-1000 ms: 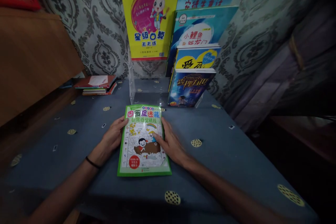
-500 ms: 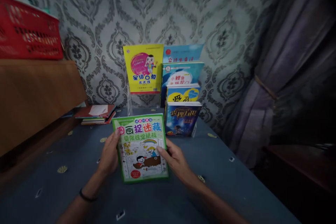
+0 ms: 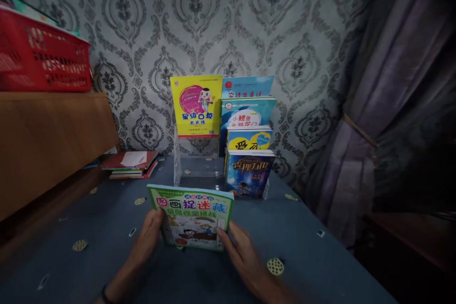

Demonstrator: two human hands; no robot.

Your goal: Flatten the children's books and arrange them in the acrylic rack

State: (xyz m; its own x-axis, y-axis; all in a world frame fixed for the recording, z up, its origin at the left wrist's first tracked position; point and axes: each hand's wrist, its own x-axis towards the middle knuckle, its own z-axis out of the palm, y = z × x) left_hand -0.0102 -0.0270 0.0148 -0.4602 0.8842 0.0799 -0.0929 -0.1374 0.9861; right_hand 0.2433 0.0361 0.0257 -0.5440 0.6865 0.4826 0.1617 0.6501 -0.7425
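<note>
Between both hands is a green-bordered picture book (image 3: 194,225), its cover toward me and its top edge tipped so the page block shows. My left hand (image 3: 148,233) grips its left side, and my right hand (image 3: 238,247) holds the right side with the thumb on the cover. Beyond it stands a clear plastic book rack (image 3: 177,164). A yellow workbook (image 3: 196,107) rests in the rack's upper left. Stepped down the right side are a light blue book (image 3: 249,86), a teal book (image 3: 248,111), a yellow-and-blue book (image 3: 249,138) and a dark blue book (image 3: 248,175).
A small stack of books (image 3: 130,164) lies at the back left of the dark blue patterned cloth (image 3: 302,256). Beside it is a wooden cabinet (image 3: 53,147) with a red plastic basket (image 3: 46,52) on top. A tied purple curtain (image 3: 352,175) hangs at right.
The green-bordered book and both hands are lower in view, and the book's cover has tilted to a shallower angle. The camera view has shifted, revealing more of the clear rack.
</note>
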